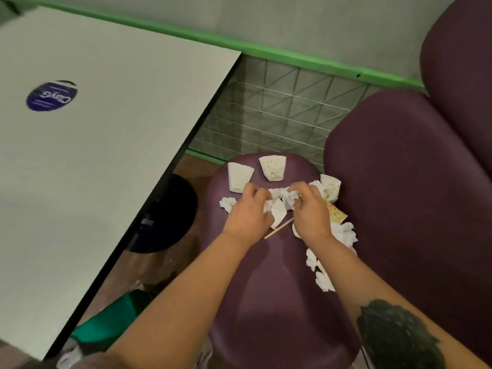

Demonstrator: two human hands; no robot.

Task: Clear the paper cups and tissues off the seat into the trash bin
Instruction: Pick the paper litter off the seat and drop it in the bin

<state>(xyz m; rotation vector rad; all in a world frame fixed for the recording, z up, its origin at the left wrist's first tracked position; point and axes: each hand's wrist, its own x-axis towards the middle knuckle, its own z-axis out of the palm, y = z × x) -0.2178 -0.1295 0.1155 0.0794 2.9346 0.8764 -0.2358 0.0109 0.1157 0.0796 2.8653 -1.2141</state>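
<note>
Head view: the left hand [246, 211] and the right hand [310, 211] were both lowered onto the smooth, rounded purple moulded seat [266, 302]; the fingers of each were curled and closed on the pile of crumpled white tissues [279, 201] at the seat's middle, apparently to gather the loose pieces into one bundle so that fewer trips would be needed; the hands were placed at opposite sides of the pile, which suited a scooping-together action.

A plain white tapered paper cup [239, 177] lay on its side just beyond the left hand; a white paper cup with orange dots [273, 167] lay beside it, further from the table; a second dotted paper cup [330, 186] rested near the seat's right edge, just beyond the right hand; all three were thin-walled, light and slightly deformed.

More crumpled white tissue scraps [323, 272] trailed along the right edge of the seat, soft, irregular and likely to shed pieces if squeezed loosely; a thin wooden stick [278, 228] lay between the wrists; a small yellow printed wrapper [336, 214] lay beside the right hand.

A green object [114, 318], possibly the trash bin, was partly visible on the floor below the flat, matt grey table top [106, 155]; its identity could not be confirmed; nothing had yet been carried to it.
</note>
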